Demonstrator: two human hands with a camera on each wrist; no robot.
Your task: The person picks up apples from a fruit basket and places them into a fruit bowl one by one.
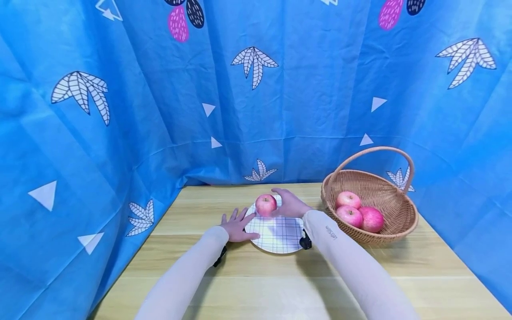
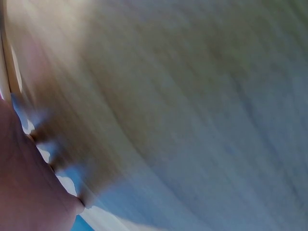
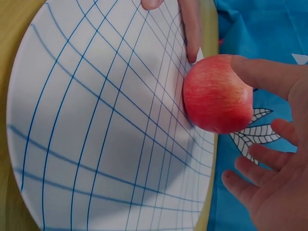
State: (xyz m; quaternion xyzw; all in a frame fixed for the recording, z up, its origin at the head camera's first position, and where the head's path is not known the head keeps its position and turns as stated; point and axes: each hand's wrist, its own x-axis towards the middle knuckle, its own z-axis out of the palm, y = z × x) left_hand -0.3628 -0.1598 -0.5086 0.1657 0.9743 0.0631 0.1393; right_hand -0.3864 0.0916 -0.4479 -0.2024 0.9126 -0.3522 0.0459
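A round white plate with a blue grid lies on the table, and a red apple sits near its far edge. My right hand is beside the apple. In the right wrist view its thumb overlaps the apple's side, while the other fingers are spread away from it. My left hand rests with spread fingers at the plate's left rim. Two of its fingers show at the top of the right wrist view. The left wrist view shows mostly blurred tabletop.
To the right stands a tilted wicker basket with a tall arched handle, holding three apples. Blue patterned curtains hang around the back and sides of the wooden table.
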